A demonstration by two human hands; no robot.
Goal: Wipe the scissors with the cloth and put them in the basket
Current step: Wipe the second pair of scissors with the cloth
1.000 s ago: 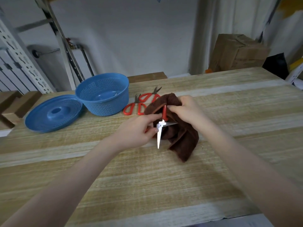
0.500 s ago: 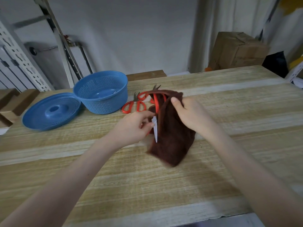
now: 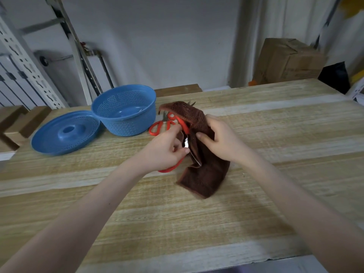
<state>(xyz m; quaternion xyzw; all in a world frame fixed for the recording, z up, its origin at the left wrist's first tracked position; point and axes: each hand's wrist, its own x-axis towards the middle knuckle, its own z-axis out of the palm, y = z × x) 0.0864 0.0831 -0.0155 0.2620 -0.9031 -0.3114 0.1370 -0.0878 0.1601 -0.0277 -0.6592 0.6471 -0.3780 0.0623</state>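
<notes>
My left hand (image 3: pixel 164 149) grips a pair of red-handled scissors (image 3: pixel 184 127) above the middle of the wooden table. Their metal blades point down into a dark brown cloth (image 3: pixel 204 174). My right hand (image 3: pixel 220 139) holds that cloth, folded around the blades, with its lower end hanging to the tabletop. One red handle loop shows below my left hand. Another pair of red-handled scissors (image 3: pixel 157 128) lies flat on the table just behind, partly hidden by the cloth. The blue perforated basket (image 3: pixel 124 109) stands upright to the left of them.
A blue perforated lid (image 3: pixel 66 132) lies beside the basket on the left. Wooden blocks (image 3: pixel 19 123) sit at the table's far left edge. A cardboard box (image 3: pixel 285 62) and a black bag stand beyond the table's back right. The near table edge (image 3: pixel 197 266) runs along the bottom.
The cloth has been opened out and wrapped over the scissors' blades, and its top flap now rises over the handles. Both hands stayed at the table's middle.
</notes>
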